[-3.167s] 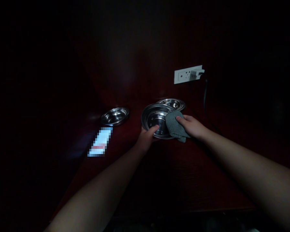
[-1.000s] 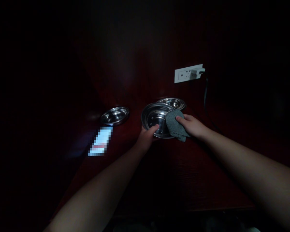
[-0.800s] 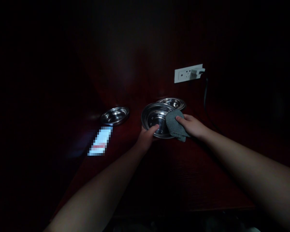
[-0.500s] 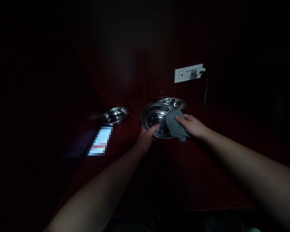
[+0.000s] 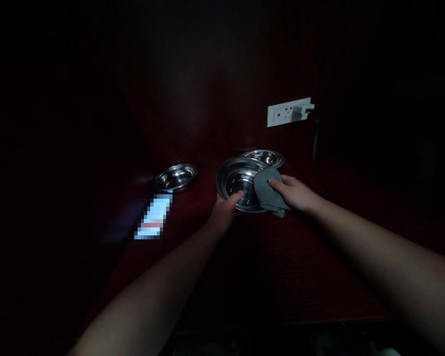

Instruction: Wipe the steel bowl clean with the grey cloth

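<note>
A shiny metal bowl (image 5: 241, 173) is tilted toward me above the dark red table. My left hand (image 5: 225, 210) grips its near left rim, the thumb lying inside and the other fingers hidden beneath. On the right side of the bowl, a grey-green cloth (image 5: 269, 190) is folded over the rim and covers part of the inside. My right hand (image 5: 294, 192) is closed on this cloth with the thumb on top; its other fingers are mostly hidden. Behind the held bowl, partly covered by it, sits other metal dishware (image 5: 269, 158).
Another metal bowl (image 5: 176, 177) rests on the table (image 5: 300, 277) to the left. Nearer me lies a bright, pixelated rectangle (image 5: 154, 217). A white wall socket (image 5: 289, 112) holds a plug, and a dark cable (image 5: 316, 143) hangs below it. The surroundings are very dark.
Almost nothing differs. Both hands keep their hold on the bowl and the cloth, and the whole view has shifted by only a few pixels.
</note>
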`<state>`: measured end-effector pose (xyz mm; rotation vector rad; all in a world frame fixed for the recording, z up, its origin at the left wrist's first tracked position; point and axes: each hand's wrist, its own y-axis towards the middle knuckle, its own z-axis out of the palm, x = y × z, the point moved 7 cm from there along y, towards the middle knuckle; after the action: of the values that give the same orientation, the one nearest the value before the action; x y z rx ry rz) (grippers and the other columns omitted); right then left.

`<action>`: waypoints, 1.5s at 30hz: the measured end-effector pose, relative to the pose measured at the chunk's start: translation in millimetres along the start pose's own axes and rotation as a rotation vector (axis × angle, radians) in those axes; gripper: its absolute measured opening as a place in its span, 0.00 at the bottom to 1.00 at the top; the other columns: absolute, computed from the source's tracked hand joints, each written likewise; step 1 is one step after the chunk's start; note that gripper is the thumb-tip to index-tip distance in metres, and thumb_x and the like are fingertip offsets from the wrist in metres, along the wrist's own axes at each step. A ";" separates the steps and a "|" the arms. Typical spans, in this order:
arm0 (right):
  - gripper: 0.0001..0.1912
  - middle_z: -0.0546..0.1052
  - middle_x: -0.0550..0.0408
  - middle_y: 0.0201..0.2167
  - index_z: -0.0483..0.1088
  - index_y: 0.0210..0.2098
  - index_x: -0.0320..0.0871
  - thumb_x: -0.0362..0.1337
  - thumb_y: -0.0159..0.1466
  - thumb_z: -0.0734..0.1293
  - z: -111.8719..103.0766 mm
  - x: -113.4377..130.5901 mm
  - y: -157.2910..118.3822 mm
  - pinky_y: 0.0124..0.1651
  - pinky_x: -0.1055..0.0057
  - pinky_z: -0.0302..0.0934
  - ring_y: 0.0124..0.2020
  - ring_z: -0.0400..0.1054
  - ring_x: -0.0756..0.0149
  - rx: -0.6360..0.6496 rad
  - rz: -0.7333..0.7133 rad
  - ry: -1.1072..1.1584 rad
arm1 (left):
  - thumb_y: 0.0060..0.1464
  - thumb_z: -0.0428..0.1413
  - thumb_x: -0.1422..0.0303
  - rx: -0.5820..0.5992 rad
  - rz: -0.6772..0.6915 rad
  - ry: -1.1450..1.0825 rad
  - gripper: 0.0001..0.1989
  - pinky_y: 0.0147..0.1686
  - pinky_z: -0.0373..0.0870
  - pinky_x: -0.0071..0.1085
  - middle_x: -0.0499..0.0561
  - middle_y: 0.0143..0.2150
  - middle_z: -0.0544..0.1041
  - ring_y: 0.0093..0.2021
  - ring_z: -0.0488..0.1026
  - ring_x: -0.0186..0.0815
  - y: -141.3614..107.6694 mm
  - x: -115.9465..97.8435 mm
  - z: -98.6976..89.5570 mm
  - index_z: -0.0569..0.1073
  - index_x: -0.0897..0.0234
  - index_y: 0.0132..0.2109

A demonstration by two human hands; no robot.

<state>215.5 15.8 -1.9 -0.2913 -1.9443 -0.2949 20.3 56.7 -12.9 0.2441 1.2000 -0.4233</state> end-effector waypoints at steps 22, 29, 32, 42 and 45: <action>0.12 0.80 0.47 0.38 0.71 0.39 0.41 0.44 0.66 0.62 0.1 2.5 -2.3 0.37 0.69 0.66 0.34 0.73 0.62 0.002 0.013 -0.003 | 0.47 0.63 0.67 -0.012 -0.013 -0.010 0.37 0.42 0.76 0.46 0.62 0.53 0.75 0.46 0.76 0.48 0.0 0.4 0.1 0.60 0.60 0.63; 0.14 0.81 0.47 0.38 0.71 0.40 0.41 0.45 0.66 0.62 0.2 -0.2 0.3 0.37 0.68 0.66 0.35 0.74 0.61 0.006 -0.016 -0.027 | 0.46 0.63 0.67 -0.006 -0.007 -0.014 0.37 0.43 0.75 0.48 0.62 0.53 0.75 0.46 0.76 0.48 0.2 0.6 -0.1 0.61 0.61 0.62; 0.14 0.80 0.46 0.38 0.71 0.40 0.40 0.44 0.66 0.62 0.0 1.5 -1.5 0.37 0.68 0.67 0.35 0.74 0.60 -0.001 -0.001 -0.025 | 0.46 0.63 0.67 0.001 -0.005 -0.007 0.36 0.43 0.75 0.48 0.61 0.53 0.75 0.48 0.76 0.49 0.7 1.2 0.0 0.61 0.60 0.62; 0.14 0.80 0.46 0.40 0.71 0.41 0.40 0.44 0.66 0.61 1.3 1.5 -1.8 0.38 0.68 0.67 0.37 0.75 0.60 0.013 0.003 -0.009 | 0.46 0.63 0.68 -0.023 -0.022 -0.019 0.37 0.42 0.76 0.46 0.61 0.52 0.76 0.46 0.77 0.48 -0.1 0.7 -0.3 0.61 0.60 0.62; 0.14 0.80 0.46 0.40 0.71 0.41 0.41 0.44 0.66 0.61 1.7 1.6 -2.1 0.39 0.68 0.67 0.37 0.75 0.59 0.019 0.007 -0.012 | 0.46 0.63 0.68 -0.019 -0.018 -0.020 0.37 0.42 0.76 0.47 0.62 0.53 0.75 0.46 0.77 0.49 0.2 0.5 -0.6 0.61 0.61 0.63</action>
<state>212.7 14.5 -1.2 -0.2882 -1.9565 -0.2701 20.0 57.0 -13.6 0.2123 1.1868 -0.4284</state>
